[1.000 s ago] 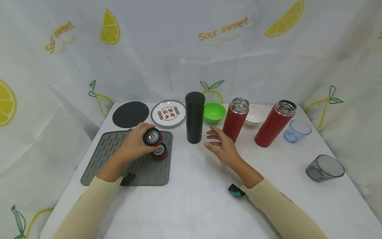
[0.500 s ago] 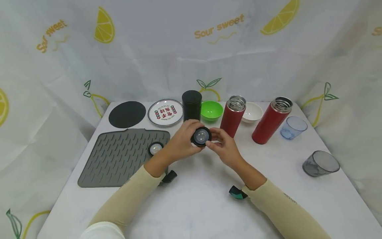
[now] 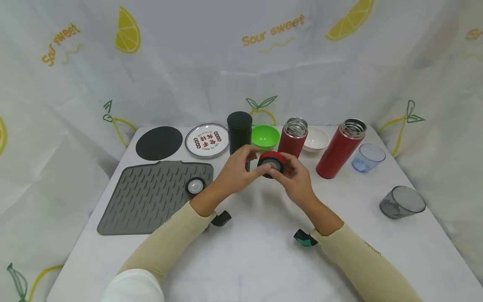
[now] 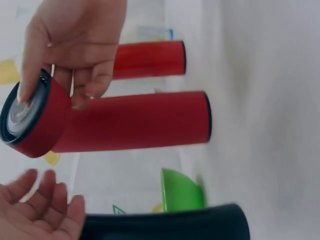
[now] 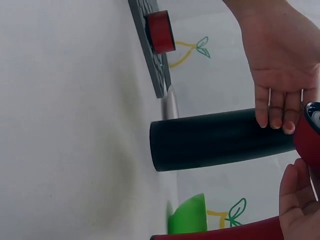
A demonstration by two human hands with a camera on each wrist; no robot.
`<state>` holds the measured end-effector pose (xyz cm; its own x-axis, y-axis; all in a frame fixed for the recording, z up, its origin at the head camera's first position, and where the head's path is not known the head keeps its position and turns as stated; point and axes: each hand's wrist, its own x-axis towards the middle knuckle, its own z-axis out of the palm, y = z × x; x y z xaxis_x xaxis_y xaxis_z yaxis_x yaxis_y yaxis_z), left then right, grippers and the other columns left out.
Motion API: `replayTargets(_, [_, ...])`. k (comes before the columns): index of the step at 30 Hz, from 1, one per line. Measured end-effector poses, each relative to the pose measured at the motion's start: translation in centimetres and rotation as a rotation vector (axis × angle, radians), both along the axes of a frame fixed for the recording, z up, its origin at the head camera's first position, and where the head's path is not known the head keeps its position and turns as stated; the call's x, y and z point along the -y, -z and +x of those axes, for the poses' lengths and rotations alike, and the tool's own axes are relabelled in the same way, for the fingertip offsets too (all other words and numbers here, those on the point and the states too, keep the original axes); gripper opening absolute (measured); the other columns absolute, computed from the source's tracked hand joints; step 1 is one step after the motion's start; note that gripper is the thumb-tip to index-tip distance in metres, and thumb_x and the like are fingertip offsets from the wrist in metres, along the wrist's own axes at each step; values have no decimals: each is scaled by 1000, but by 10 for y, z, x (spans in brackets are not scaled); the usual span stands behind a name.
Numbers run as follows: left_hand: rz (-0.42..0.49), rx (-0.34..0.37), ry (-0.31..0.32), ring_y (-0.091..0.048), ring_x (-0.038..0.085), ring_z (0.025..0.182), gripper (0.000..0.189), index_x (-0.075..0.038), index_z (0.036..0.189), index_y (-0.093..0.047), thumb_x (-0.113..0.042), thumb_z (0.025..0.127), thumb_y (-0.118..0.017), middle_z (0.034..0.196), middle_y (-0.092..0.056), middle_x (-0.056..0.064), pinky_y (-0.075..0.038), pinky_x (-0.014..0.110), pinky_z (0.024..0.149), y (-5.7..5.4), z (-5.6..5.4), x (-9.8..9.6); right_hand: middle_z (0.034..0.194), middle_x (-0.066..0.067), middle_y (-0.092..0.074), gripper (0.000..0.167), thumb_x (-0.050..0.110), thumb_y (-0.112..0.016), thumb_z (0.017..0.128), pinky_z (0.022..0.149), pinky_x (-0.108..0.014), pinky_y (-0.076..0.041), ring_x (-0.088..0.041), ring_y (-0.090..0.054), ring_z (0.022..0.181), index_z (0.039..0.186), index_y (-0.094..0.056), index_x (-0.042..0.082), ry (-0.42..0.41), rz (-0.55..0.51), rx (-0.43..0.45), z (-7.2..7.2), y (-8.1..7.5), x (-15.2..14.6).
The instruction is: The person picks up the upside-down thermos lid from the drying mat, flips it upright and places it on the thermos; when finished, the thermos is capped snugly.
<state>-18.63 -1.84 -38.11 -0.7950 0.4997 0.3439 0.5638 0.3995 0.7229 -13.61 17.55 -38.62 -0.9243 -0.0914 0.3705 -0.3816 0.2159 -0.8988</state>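
Observation:
A red bottle lid with a black rim [image 3: 271, 163] is held up above the table, in front of the bottles. My right hand [image 3: 299, 180] pinches it, thumb on its inner side, as the left wrist view shows. My left hand [image 3: 237, 170] is beside the lid with its fingers extended; in the left wrist view those fingers [image 4: 47, 202] are apart from the lid. Its thumb tip overlaps the lid in the head view; contact cannot be told. Behind the hands stand a black bottle [image 3: 239, 130] and a red bottle [image 3: 292, 138], its mouth uncovered.
A second lid [image 3: 195, 186] sits on the grey drying mat [image 3: 151, 197] at left. Behind are a black disc [image 3: 159, 143], a plate [image 3: 206, 140], a green bowl [image 3: 265, 137] and a white bowl [image 3: 316, 139]. Another uncapped red bottle [image 3: 339, 151] and two glasses [image 3: 402, 202] stand right.
My left hand has carried the lid from the mat to the middle, where the right hand has taken it. The lid has been tilted, and the left fingers have loosened from it.

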Motion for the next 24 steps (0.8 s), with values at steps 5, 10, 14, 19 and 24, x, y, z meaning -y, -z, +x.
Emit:
replayTargets(5, [-30,355,-57,-56,18,88,51,-13,114,-58,-59,94,-50,95,-62,2,-48,33,70,-9,2,-5,115,-16,-62,47,-7,-72,83,85,-27,-52,-21,-61,99,128,-57,-2,25,87,-92,7,-12,2])
replayTargets(10, [10,469,-66,-55,21,85,47,-10,107,-60,-54,90,-62,90,-63,3,-47,32,65,-14,3,-11,114,-18,-60,48,-11,-74,79,88,-27,-51,-23,-60,101,125,-59,-5,22,119,-200,8,-13,2])
replayTargets(14, [71,446,-64,-56,21,86,43,-9,106,-61,-48,89,-67,92,-64,3,-49,32,67,-21,0,-16,119,-21,-59,54,-12,-75,78,90,-23,-49,-24,-60,103,128,-55,-6,67,134,-242,6,-14,-3])
replayTargets(19, [218,307,-28,-59,16,100,48,-10,121,-56,-42,88,-69,110,-63,-1,-53,28,79,-36,-10,-29,120,-20,-59,56,-11,-75,77,89,-32,-50,-27,-58,105,128,-52,-8,198,126,-299,-1,-11,-16])
replayTargets(24, [402,94,22,-57,11,106,56,-9,132,-50,-30,86,-75,117,-61,-1,-49,24,89,-50,-29,-50,115,-17,-55,50,-9,-73,80,92,-41,-47,-35,-51,107,125,-52,-6,351,-19,-327,-19,1,-29])
